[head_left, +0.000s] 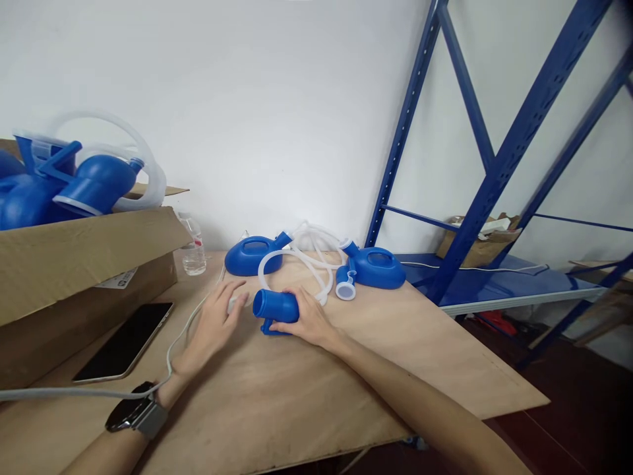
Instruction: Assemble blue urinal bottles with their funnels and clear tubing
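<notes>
My right hand (309,318) is wrapped around a short blue plastic urinal funnel (274,306), its open mouth turned to the left and a small bracket under it. To the left of that mouth, my left hand (217,315) has its fingers apart. A small pale piece shows by its thumb; whether the hand touches it, I cannot tell. Behind the hands lie two blue urinal bottles, a left one (247,256) and a right one (380,267), with a coiled translucent hose (316,260) between them. Another funnel with a white rim (345,290) lies against the right bottle.
At the left, an open cardboard box (89,254) holds several blue bottles and hoses. A phone (123,343) and a clear water bottle (194,247) are beside it. A pale cable (178,340) crosses my left wrist. Blue metal shelving (494,178) stands right of the wooden table (395,349).
</notes>
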Demonstrator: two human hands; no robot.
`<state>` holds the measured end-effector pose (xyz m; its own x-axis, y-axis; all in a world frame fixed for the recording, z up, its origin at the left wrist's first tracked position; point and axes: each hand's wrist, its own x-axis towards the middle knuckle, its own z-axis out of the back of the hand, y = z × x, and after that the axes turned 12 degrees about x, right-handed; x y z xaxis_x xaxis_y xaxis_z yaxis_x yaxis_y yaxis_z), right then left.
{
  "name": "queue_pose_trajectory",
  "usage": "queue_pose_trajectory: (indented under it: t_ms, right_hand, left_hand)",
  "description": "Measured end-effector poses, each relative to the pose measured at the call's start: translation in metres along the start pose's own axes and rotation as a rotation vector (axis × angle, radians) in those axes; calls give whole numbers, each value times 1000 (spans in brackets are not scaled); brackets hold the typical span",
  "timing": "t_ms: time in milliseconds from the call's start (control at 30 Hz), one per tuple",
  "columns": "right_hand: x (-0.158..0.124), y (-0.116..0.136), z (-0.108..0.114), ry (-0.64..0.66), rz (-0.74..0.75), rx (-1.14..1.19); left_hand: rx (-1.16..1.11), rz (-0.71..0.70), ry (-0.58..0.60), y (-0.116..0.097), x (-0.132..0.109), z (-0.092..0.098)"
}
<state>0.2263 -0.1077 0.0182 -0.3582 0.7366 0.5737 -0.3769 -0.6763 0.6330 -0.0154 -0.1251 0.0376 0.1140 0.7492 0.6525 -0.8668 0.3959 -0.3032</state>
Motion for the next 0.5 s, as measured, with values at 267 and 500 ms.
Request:
queue_pose_trajectory:
  t_ms: [267, 500]
  right_hand:
    - [5, -3, 11, 95, 42, 327]
    - [11, -18, 40, 247, -174, 346]
  left_hand:
    - [44, -147, 174, -11, -16, -8]
    - [-44, -250, 0, -2, -14, 3]
